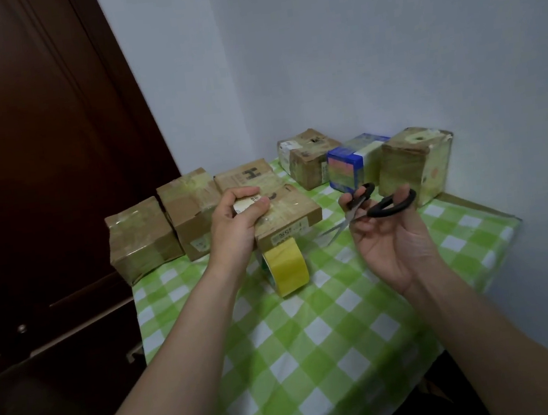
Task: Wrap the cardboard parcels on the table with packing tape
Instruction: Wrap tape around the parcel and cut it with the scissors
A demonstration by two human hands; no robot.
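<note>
The table (pixel 316 340), under a green-checked cloth, carries taped cardboard parcels (pixel 190 214) along its far side. The left hand (pixel 233 226) curls round one flat parcel (pixel 291 215), just over the yellow tape roll (pixel 287 267) standing on edge. The right hand (pixel 390 238) grips black-handled scissors (pixel 378 211), blades apart.

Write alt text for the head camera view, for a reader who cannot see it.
A person's left hand grips a cardboard parcel above a yellow tape roll, while the right hand holds black scissors. More taped parcels line the green checked table.
</note>
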